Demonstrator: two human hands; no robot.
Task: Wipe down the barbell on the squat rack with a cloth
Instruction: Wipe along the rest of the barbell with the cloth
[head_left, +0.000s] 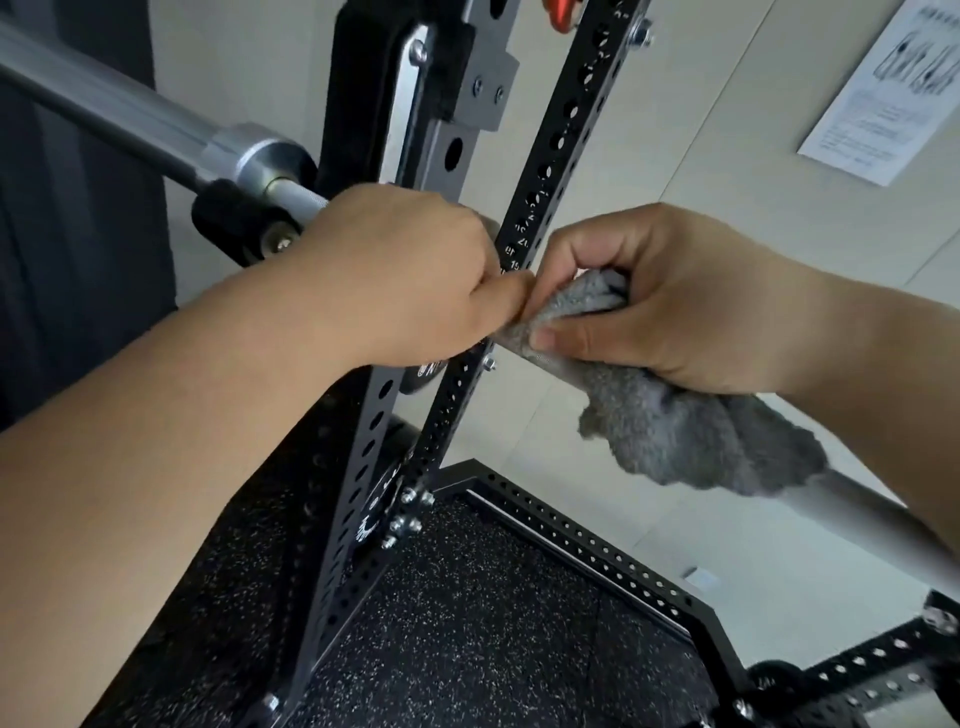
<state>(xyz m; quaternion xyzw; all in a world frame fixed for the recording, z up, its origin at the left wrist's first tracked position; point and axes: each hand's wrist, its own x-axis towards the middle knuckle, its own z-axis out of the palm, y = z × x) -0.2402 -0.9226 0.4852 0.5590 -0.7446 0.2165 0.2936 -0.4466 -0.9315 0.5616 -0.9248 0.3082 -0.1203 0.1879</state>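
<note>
While wiping the barbell (883, 519) just right of the rack upright (550, 171): clamping right hand (691, 312) round cloth (685, 431), thumb under, fingers over, to wrap fabric onto the shaft for full contact. Bracing with left hand (410, 270) just left of the upright, curled over the shaft, probably to stop roll, thumb tip touching cloth edge. Keeping both wrists above the shaft, forearms angled inward. Can't judge the sleeve, far left of the upright, as wiped or not.
</note>
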